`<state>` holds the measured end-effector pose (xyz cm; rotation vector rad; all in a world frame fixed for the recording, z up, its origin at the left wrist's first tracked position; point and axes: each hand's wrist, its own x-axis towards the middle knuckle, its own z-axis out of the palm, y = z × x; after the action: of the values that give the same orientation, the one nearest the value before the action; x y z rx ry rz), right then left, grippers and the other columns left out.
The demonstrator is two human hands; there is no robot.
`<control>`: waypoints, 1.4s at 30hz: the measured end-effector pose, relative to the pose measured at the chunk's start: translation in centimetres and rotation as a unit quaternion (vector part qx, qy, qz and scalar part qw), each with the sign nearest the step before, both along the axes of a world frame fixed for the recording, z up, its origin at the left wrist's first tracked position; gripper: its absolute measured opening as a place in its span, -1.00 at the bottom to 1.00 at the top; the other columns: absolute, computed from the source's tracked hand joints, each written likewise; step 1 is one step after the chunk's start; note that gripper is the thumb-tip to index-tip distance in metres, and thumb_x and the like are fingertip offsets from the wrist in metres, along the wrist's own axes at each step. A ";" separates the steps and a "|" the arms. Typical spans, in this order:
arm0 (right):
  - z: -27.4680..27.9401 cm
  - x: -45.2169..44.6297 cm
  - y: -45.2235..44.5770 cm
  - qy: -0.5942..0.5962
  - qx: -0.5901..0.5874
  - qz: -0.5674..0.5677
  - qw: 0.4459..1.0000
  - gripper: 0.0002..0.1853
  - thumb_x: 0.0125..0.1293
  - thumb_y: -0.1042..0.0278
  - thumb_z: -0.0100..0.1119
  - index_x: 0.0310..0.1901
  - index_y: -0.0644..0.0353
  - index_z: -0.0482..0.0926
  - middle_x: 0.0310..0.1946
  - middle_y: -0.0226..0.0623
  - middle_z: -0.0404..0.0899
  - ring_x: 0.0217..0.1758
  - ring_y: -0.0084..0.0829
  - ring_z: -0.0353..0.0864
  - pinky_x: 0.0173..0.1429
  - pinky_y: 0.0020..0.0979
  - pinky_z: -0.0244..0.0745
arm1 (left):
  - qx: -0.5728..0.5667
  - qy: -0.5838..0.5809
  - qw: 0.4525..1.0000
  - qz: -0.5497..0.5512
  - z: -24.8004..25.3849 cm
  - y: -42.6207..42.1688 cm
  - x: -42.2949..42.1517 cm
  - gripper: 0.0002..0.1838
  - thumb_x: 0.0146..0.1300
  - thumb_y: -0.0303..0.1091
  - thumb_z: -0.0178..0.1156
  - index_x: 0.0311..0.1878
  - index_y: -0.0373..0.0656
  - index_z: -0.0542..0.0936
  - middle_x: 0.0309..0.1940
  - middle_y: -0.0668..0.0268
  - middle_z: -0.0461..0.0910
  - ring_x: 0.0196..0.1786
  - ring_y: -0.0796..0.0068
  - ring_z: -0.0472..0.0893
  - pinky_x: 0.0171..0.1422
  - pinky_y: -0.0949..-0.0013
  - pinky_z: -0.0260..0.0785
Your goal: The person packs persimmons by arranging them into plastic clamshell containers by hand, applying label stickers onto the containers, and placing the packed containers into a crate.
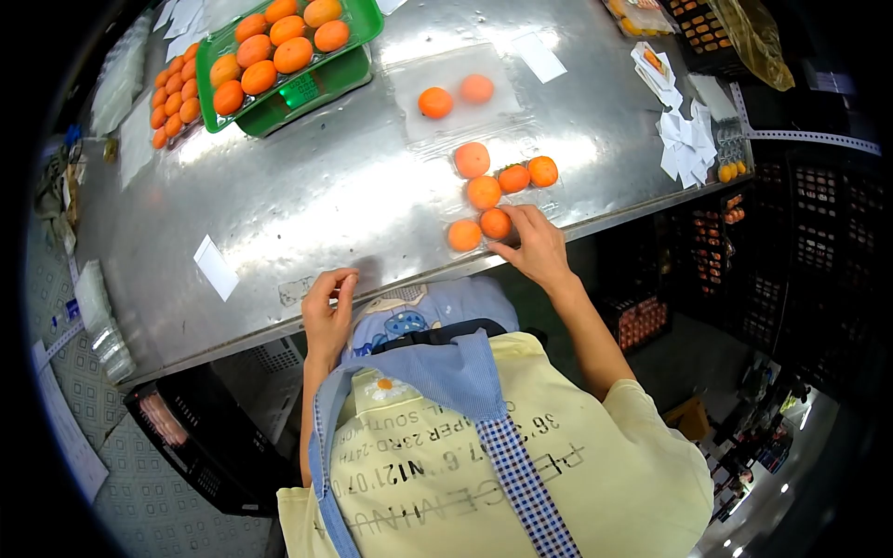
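My right hand (538, 249) has its thumb and fingers closed around an orange (495, 223) at the near side of a clear plastic tray (530, 197). Beside that fruit, another orange (464, 235) lies to the left, and several more sit behind it in the tray. My left hand (327, 312) is at the table's front edge, apart from the fruit, fingers curled with nothing visible in them. Farther back, two oranges (435, 102) rest on a second clear tray (406, 79).
A green crate (307, 102) at the back left bears a tray of oranges, with another filled pack (177, 93) beside it. White paper slips (686, 144) lie at the right. Black crates (200, 446) stand below the metal table (279, 177).
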<state>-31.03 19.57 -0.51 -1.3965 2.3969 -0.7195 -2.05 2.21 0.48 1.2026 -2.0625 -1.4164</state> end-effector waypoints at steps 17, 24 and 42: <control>0.1 0.1 -0.5 -0.552 -0.163 -0.099 0.812 -0.41 0.16 0.29 0.39 0.16 0.28 0.37 0.05 -0.21 0.52 0.16 -0.34 0.52 0.24 -0.30 0.42 | 0.084 0.002 0.996 0.005 1.1 -0.8 -0.6 -0.79 0.27 -0.42 0.23 -0.04 -0.18 0.63 -0.22 0.28 0.66 -0.29 0.54 0.58 -0.28 0.49 0.41; 3.9 2.6 -5.3 -0.759 -0.181 0.065 0.622 -0.35 0.27 0.25 0.28 0.31 0.33 0.28 0.13 -0.19 0.48 0.17 -0.35 0.49 0.23 -0.30 0.41 | 0.039 0.142 0.979 -0.140 7.7 -2.5 -6.0 -0.42 0.05 -0.41 0.41 0.20 -0.12 0.50 0.13 0.30 0.53 0.07 0.42 0.51 0.08 0.36 0.39; 6.2 4.9 -11.7 -0.558 -0.065 0.100 0.821 -0.71 0.47 0.22 0.05 -0.01 0.28 0.57 -0.26 -0.30 0.64 -0.26 -0.60 0.52 -0.10 -0.53 0.45 | 0.541 0.394 0.741 0.040 5.7 -3.8 -5.2 -0.33 0.52 0.15 -0.43 0.26 -0.27 0.32 -0.19 0.15 0.55 -0.36 0.44 0.56 -0.29 0.44 0.46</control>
<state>-26.12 7.88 5.72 -0.8216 1.2666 -1.2057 -7.28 -1.59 6.18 0.6823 -0.5032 -2.5777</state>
